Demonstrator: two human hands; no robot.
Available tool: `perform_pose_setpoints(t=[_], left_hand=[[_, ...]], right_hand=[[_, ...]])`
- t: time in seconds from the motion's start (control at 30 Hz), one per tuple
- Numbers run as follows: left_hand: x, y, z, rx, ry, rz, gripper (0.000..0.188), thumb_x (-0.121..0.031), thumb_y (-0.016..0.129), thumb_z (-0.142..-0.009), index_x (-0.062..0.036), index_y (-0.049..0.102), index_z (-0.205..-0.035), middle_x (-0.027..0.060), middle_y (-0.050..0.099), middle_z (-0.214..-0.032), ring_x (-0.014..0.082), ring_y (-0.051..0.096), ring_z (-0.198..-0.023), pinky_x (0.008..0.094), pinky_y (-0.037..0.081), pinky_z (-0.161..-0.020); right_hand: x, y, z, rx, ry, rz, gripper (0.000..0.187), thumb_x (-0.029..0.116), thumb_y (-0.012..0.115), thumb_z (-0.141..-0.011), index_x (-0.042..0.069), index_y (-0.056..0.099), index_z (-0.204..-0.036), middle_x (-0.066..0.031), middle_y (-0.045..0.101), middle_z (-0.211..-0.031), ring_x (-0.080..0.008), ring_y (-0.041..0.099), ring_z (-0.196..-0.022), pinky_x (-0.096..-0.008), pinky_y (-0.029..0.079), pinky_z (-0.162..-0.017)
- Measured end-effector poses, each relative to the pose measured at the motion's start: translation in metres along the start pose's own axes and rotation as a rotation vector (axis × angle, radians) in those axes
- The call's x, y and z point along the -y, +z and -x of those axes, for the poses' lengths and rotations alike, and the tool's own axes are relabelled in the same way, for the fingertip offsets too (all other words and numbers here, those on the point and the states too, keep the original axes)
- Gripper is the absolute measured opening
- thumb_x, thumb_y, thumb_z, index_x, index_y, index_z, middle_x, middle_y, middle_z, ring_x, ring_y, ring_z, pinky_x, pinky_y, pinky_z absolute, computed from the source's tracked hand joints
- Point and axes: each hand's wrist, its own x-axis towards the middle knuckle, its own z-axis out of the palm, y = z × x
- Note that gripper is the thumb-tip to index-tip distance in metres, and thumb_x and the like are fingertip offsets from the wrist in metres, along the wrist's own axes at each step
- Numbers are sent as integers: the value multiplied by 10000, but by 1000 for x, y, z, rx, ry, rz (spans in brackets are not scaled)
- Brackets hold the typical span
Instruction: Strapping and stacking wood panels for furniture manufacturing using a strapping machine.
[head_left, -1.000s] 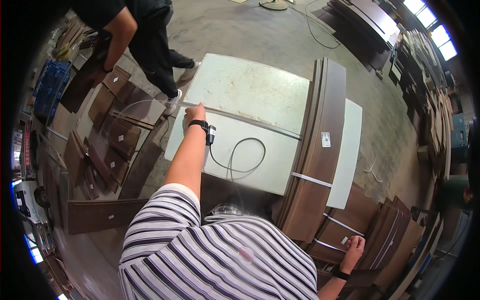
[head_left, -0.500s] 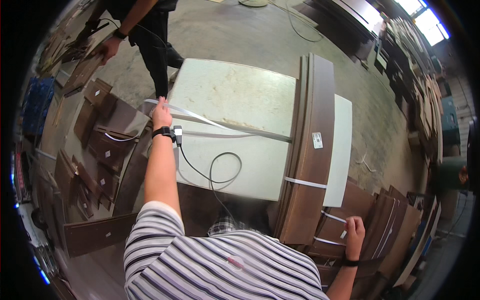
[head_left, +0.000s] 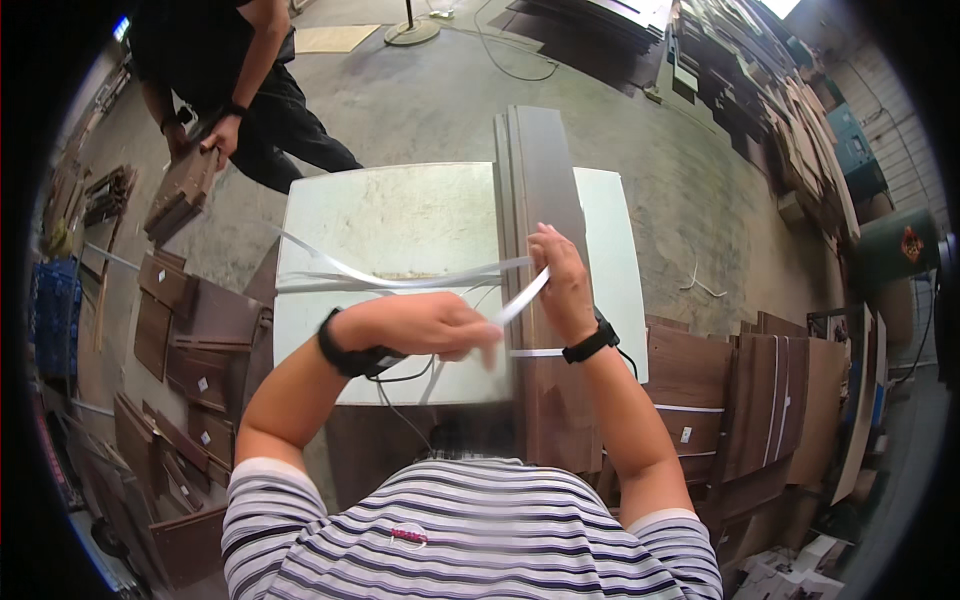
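Right hand pinches white strap — left hand blurred, grip I can't tell — red lettering on striped shirt

The left arm is bent, angling up and inward, so that the left hand points rightward, its back upward. Its fingers curl, though motion blur leaves their grip uncertain. The right arm reaches forward, leaning slightly left; the right hand is raised, fingers bent and drawn together.
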Motion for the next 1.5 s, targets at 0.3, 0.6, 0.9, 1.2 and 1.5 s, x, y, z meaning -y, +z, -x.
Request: perform_pose_setpoints(t=[0.3,0.6,0.9,1.2,1.5], left_hand=[[-19,-63,117,-920,672,500,354,-325,424,-975,-7,577,-955,-22,339,-599,81,305,-542,245,266,-559],[-54,-85,115,-1301,835,593,280,-123,548,-914,49,535,-1133,-38,225,-591,76,195,-531,240,219,-541],[-56,-76,104,-1298,748,500,239,-132,553,-907,27,561,-1086,-45,219,-581,67,178,-529,242,189,-526],[-40,-61,107,-1217,695,437,277,-141,549,-908,29,531,-1126,-56,241,-613,40,199,-518,219,182,-511],[-34,-58,20,-903,419,-55,271,-262,520,-943,-25,611,-1038,-77,474,-693,-14,323,-563,139,238,-490]], right_hand=[[-163,-63,56,-297,632,-157,211,169,464,-935,-1,574,-878,-180,598,-737,-312,612,-630,-370,470,-581],[-212,-77,80,-188,503,229,278,214,456,-945,-12,593,-860,-152,576,-626,-232,605,-566,-340,466,-517],[-239,-10,104,-1,684,-160,247,112,424,-900,-39,602,-980,-152,640,-844,-190,648,-686,-289,558,-581],[-112,-56,226,63,992,-64,686,468,769,-648,-53,460,-969,-174,522,-862,-277,529,-836,-369,457,-729],[-29,-87,328,298,1279,-283,803,639,652,-692,-37,547,-1110,-198,617,-1059,-295,593,-1002,-368,452,-844]])
